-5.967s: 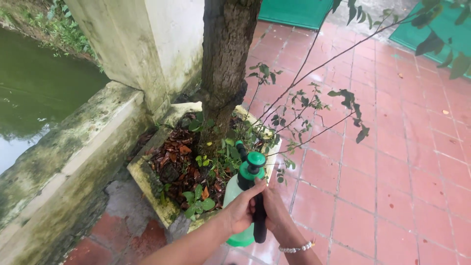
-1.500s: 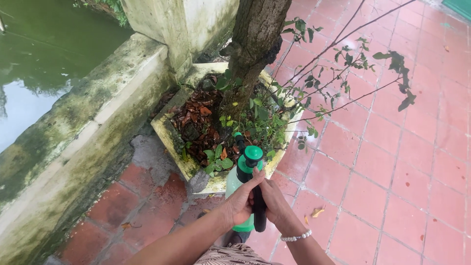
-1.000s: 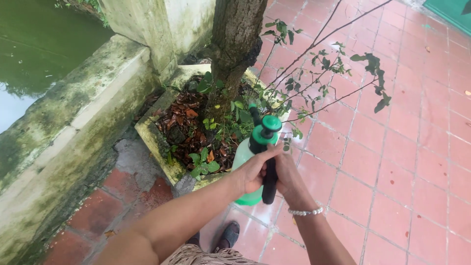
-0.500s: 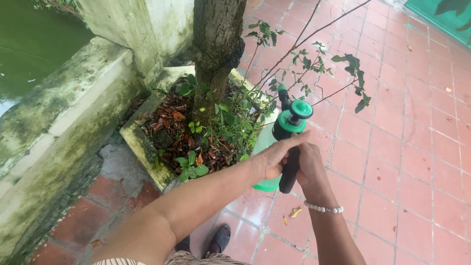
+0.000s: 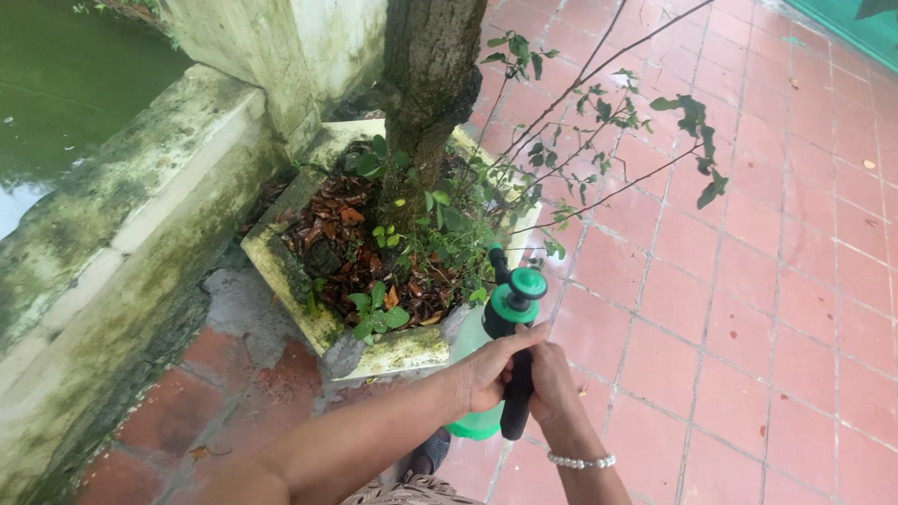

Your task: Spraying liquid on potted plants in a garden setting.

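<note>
1. Head view, biggest stuff first: red tiled floor (image 5: 748, 309) takes up the whole right side; it looks wet and shiny close to the planter.
2. Over on the left there's green pond water (image 5: 65, 103) behind a mossy low wall (image 5: 122, 234); a pale concrete pillar (image 5: 281, 47) stands where that wall ends.
3. Tree trunk (image 5: 430, 75) comes up out of a square stone planter (image 5: 393, 351); inside are dead brown leaves (image 5: 327, 224) and small green weeds (image 5: 440, 234); thin leafy branches (image 5: 617, 140) stretch out over the tiles.
4. Green spray bottle (image 5: 491, 365) sits just in front of the planter's near corner, off the ground, nozzle aimed at the plants.
5. Left hand (image 5: 486, 374) is wrapped around the bottle's neck; right hand (image 5: 552, 388) is clenched on the black handle (image 5: 516, 402); a beaded bracelet (image 5: 580, 461) is on the right wrist.
</note>
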